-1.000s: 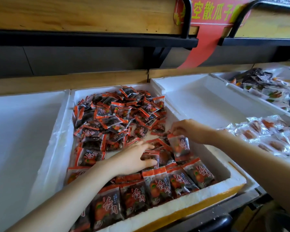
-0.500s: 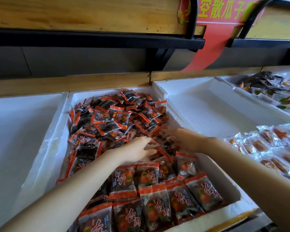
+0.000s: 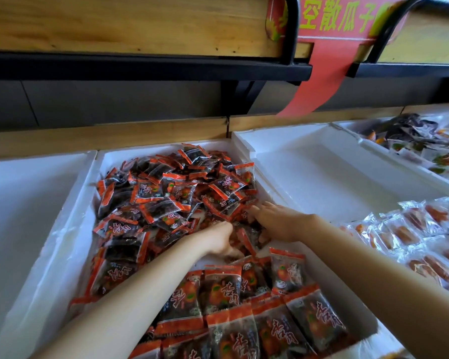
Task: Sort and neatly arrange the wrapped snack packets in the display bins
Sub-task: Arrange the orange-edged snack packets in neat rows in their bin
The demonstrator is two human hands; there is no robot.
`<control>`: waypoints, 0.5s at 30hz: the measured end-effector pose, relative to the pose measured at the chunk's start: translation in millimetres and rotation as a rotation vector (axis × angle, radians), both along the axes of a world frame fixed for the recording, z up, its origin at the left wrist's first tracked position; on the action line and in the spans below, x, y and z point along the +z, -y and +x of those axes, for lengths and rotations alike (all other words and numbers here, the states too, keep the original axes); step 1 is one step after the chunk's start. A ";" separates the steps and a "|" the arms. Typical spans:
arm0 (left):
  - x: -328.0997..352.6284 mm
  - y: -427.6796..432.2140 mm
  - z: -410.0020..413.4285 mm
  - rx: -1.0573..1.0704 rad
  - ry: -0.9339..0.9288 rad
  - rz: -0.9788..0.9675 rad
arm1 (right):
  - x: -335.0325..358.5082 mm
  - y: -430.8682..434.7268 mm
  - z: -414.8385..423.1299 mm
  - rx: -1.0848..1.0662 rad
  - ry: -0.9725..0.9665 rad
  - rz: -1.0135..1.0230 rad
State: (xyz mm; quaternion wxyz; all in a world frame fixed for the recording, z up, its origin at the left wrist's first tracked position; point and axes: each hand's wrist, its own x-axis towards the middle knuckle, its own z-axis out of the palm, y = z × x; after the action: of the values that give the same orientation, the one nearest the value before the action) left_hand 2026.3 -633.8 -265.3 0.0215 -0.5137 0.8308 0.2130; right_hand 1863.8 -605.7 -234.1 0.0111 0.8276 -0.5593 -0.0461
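Nearest, flat overlapping rows of glossy orange-and-black packets (image 3: 246, 322) along the front of the white foam bin (image 3: 62, 244). Just beyond, left hand (image 3: 218, 239) curled down among the packets, grip impossible to tell; right hand (image 3: 278, 221) close beside it, fingers nearly straight, resting on the crinkled loose heap (image 3: 171, 195) filling the bin's back. To the right, clear-wrapped snacks (image 3: 412, 237) in a neighbouring bin. Farthest, wooden shelf (image 3: 140, 24) and hanging red banner (image 3: 327, 73).

four foam bins (image 3: 70, 229), two grips (image 3: 218, 239), one red banner (image 3: 327, 81), and dozens of red-edged packets (image 3: 166, 193) beyond counting.
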 end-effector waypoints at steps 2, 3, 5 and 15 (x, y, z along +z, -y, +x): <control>1.0 -0.7 -2.4 0.039 -0.002 -0.007 | 0.4 -4.0 0.8 -0.034 0.068 -0.080; 1.5 -1.4 -2.9 0.056 -0.012 -0.004 | 0.6 -6.0 1.5 -0.045 0.098 -0.125; 1.7 -2.8 -3.1 0.083 -0.038 0.023 | -0.4 -8.6 1.8 -0.072 0.151 -0.199; 8.6 -12.2 0.5 -0.042 -0.020 0.016 | 10.2 -24.6 -1.6 -0.222 0.384 -0.292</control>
State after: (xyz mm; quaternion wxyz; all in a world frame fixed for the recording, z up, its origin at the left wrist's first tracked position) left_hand 2026.7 -621.7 -256.7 0.0219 -0.4941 0.8398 0.2241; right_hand 1862.2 -581.1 -224.0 0.0189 0.7443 -0.6393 0.1922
